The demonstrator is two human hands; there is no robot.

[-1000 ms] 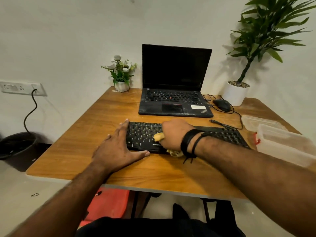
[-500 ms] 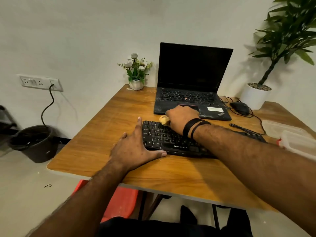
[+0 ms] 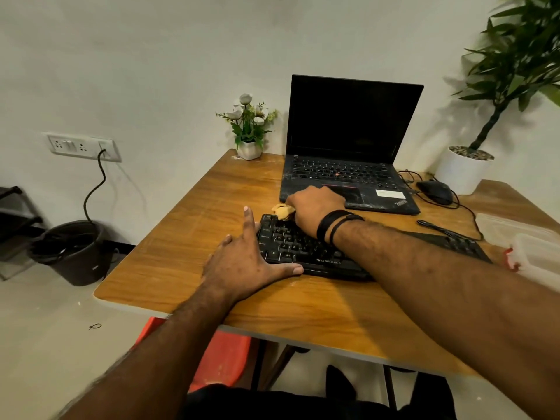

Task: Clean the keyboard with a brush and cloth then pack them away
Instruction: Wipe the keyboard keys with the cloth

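A black keyboard [image 3: 306, 248] lies across the wooden table [image 3: 194, 237], partly covered by my right forearm. My right hand [image 3: 315, 207] grips a bunched yellow cloth [image 3: 283, 211] and presses it onto the keyboard's far left corner. My left hand [image 3: 245, 262] lies flat on the table against the keyboard's left end, fingers straight and thumb along its front edge. The brush is not in view.
An open black laptop [image 3: 348, 165] stands just behind the keyboard. A mouse [image 3: 436, 190] and cables lie to its right, beside a white plant pot [image 3: 462, 171]. Clear plastic containers [image 3: 521, 237] sit at the right edge. A small flower pot [image 3: 249, 150] is at the back left.
My right hand has slid the cloth from the keyboard's front middle to its far left corner. The left hand has stayed at the left end. The camera has turned left.
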